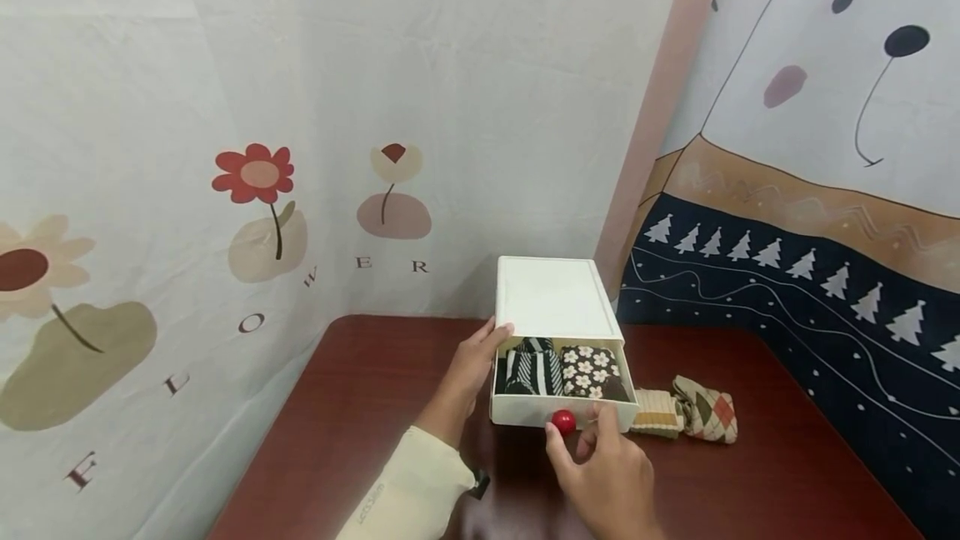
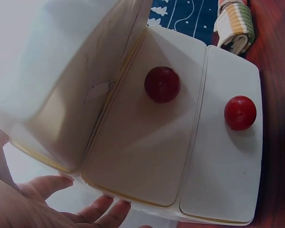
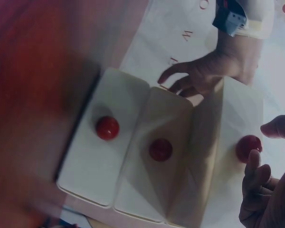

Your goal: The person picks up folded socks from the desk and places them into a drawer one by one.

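The white cabinet (image 1: 555, 294) stands on the dark red table (image 1: 300, 457) near the back cloth (image 1: 487, 65), with its top drawer (image 1: 520, 412) pulled out and the 2 drawers below it, the middle drawer (image 2: 142, 152) and the bottom drawer (image 2: 223, 171), closed. The left hand (image 1: 468, 361) rests against the cabinet's left side near the front edge, its fingers spread along the wall rather than wrapped round it. The right hand (image 1: 609, 473) is at the front of the top drawer, thumb and fingers set wider than the red knob (image 1: 564, 421) and lying around it; I cannot tell how firmly any fingertip touches it. Inside the drawer, 2 folded bundles sit side by side: a black-and-white striped bundle (image 1: 534, 372) on the left and a dark flowered bundle (image 1: 587, 369) on the right. On the table just right of the cabinet lie a banded roll (image 1: 657, 415) and a diamond-patterned roll (image 1: 708, 411), touching; the drawer's right corner overlaps the nearer 1 in the head view. That jutting drawer also blocks the head view of the 2 lower knobs, which the left wrist view shows: the middle knob (image 2: 162, 84) and the bottom knob (image 2: 240, 113). A pale sleeve (image 1: 412, 482) covers part of the table at the left. A navy cloth with white trees (image 1: 757, 290) hangs beyond the right side.
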Demonstrator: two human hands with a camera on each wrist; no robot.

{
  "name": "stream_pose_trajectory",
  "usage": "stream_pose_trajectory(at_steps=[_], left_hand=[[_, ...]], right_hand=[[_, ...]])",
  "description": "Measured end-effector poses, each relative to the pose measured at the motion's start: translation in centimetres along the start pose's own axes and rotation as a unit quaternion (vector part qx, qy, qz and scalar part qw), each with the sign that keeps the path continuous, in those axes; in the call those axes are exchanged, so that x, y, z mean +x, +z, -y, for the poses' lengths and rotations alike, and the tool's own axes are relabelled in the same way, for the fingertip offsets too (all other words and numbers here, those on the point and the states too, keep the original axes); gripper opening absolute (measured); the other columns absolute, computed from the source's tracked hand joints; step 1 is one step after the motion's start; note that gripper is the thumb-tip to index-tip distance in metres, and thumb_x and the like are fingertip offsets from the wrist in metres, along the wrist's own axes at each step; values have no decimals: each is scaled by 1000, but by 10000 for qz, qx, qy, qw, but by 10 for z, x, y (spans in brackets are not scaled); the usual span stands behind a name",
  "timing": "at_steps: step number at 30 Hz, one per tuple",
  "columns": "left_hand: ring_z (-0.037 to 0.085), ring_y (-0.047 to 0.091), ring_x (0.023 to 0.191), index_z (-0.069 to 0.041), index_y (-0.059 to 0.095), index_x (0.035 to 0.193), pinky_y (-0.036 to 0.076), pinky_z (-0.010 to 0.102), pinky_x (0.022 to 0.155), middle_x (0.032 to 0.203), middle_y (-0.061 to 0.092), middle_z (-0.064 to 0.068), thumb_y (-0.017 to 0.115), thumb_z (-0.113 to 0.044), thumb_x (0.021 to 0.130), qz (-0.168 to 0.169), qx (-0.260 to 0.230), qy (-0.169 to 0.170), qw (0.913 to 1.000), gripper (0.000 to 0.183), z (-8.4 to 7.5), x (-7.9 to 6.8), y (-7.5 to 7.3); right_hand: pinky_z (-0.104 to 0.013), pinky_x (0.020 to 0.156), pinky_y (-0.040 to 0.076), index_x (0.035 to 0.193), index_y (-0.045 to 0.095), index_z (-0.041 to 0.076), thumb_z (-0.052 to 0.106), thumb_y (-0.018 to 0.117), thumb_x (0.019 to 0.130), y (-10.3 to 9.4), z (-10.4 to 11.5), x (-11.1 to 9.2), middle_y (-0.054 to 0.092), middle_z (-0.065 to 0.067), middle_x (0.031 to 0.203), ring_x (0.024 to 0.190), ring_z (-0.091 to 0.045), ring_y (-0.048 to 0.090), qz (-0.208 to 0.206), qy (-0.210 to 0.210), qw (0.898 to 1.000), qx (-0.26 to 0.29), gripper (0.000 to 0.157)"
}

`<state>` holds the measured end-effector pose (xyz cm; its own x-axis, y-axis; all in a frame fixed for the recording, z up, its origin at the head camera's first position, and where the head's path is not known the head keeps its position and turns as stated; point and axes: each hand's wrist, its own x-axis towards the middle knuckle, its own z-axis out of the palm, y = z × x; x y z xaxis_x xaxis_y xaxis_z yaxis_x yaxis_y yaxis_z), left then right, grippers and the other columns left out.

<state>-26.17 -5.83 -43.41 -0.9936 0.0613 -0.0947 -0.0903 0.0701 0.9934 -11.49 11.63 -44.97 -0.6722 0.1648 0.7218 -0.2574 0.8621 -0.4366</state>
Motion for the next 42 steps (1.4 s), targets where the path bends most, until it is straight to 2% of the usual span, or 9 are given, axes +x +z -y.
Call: stream_pose_trajectory(at_steps=[4,13,19,21,26,32,36,42], left_hand=[[49,45,156,-19,44,168,31,71,129,172,43,22,66,-60,101,-35,19,-15,10000,82,2,0,-1],[48,39,160,-18,44,168,28,75,128,173,43,20,66,-63,100,-101,30,-150,9998,85,-1,0,-3],[49,46,155,-18,45,168,35,77,122,169,48,22,66,-62,100,-24,-74,-236,9997,83,-3,1,-6],[48,49,153,-19,44,168,37,76,121,167,51,23,66,-62,101,-23,-118,-294,9995,83,-3,0,-5],[48,45,156,-16,42,169,32,75,126,167,50,23,63,-60,103,46,-215,-330,9992,82,-1,-1,-3],[47,30,165,-10,46,167,23,76,129,176,39,17,60,-59,106,120,-23,-85,9999,79,0,-2,-2],[44,28,166,-8,47,165,20,75,131,177,38,14,59,-58,106,144,38,6,9999,78,-2,-1,-2],[45,29,166,-8,46,166,20,76,130,176,38,17,59,-56,106,193,87,12,9998,78,-5,1,-3]], right_hand=[[-25,49,33,98,64,14,28,95,78,5,-1,-5,47,21,60,52,5,39,52,57,10000,-36,40],[-25,48,36,90,68,13,20,92,77,17,-5,-3,48,18,58,52,5,40,-217,-79,9997,80,28],[-27,47,36,89,70,11,18,92,74,22,-9,8,51,17,57,52,3,42,-402,-280,9987,146,28],[-27,47,36,89,71,10,18,92,75,23,-10,11,51,16,57,51,3,42,-326,-224,9991,149,27],[-25,48,34,90,71,9,18,92,78,26,-10,17,50,15,57,51,1,43,-33,6,10000,84,26],[-25,48,34,90,71,7,19,92,80,30,-12,27,49,13,56,51,-1,44,173,215,9996,85,27],[-25,48,35,93,72,4,19,91,83,33,-13,35,51,10,57,51,-2,43,385,321,9987,122,26],[-25,48,36,96,72,1,18,89,86,39,-15,46,53,6,58,50,-4,44,657,465,9965,209,26]])
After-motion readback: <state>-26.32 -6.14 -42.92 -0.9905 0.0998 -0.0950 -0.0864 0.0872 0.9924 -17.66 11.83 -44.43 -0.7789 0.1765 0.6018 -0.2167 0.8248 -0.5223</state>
